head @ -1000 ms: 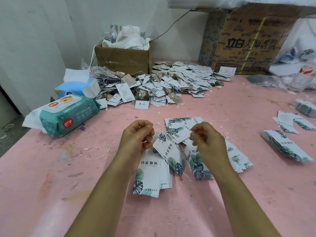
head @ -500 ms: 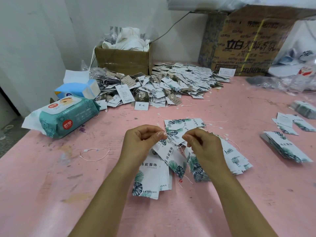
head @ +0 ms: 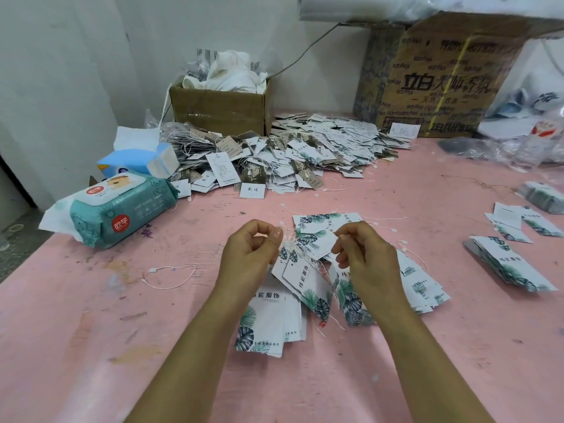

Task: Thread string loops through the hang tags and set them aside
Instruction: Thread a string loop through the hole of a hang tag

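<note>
Left hand (head: 250, 254) is raised above the pink tabletop (head: 91, 346), its grip pinching string (head: 289, 243) at the top of a bunch of leaf-print tags (head: 300, 271). The tags hang between both hands and fan onto the tabletop below. Right hand (head: 366, 257) is just beside the bunch, grip curled with fingertips pressed together; what lies between them is too fine to tell. A loose loop (head: 171, 276) lies left of the hands. A large pile (head: 290, 154) sits at the rear and a stack (head: 512, 265) at right.
</note>
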`<control>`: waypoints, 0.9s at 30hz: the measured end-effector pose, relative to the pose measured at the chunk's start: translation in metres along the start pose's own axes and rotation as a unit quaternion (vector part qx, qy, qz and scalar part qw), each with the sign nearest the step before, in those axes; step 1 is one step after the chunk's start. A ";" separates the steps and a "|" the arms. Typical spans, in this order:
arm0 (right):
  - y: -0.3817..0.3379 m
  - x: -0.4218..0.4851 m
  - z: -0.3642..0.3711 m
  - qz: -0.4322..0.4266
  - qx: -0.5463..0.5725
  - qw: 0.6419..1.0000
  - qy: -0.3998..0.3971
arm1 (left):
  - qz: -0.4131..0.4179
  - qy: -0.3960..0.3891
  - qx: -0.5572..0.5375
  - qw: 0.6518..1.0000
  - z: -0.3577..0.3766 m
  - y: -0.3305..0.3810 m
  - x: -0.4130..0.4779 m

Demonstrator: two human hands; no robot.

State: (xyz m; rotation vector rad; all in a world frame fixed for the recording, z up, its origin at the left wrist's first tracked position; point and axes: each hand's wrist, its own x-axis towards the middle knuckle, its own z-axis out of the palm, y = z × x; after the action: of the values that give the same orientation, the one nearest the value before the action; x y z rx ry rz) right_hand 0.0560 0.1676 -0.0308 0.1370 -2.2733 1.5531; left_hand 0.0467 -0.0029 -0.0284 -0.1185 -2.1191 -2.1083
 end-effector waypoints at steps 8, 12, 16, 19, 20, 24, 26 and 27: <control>0.003 0.000 -0.001 -0.009 -0.039 0.999 0.010 | 0.001 0.024 0.034 0.999 0.000 -0.005 0.001; 0.005 0.002 -0.001 -0.013 -0.038 0.999 0.028 | -0.012 0.036 0.039 0.999 0.000 -0.005 0.002; 0.008 0.003 -0.001 -0.009 -0.048 0.998 0.030 | -0.022 0.033 0.046 0.998 0.000 -0.004 0.002; 0.009 0.004 -0.001 -0.015 -0.058 0.998 0.034 | -0.019 0.029 0.048 0.998 0.001 -0.004 0.001; 0.009 0.003 -0.001 -0.019 -0.058 0.998 0.035 | -0.015 0.028 0.044 0.998 0.001 -0.004 0.001; 0.005 0.002 0.000 -0.044 -0.053 0.997 0.018 | 0.014 0.006 0.023 1.000 0.000 -0.002 0.000; 0.003 0.001 0.001 -0.063 -0.046 0.997 0.003 | 0.028 -0.017 0.022 0.999 0.001 -0.001 -0.002; 0.001 0.000 0.001 -0.077 -0.044 0.996 -0.004 | 0.032 -0.028 0.026 0.999 0.001 -0.001 -0.002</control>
State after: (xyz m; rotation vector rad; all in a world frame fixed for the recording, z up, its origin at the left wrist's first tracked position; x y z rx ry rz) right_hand 0.0549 0.1673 -0.0322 0.2881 -2.2753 1.3746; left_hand 0.0485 -0.0015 -0.0293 -0.2387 -2.1696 -2.0350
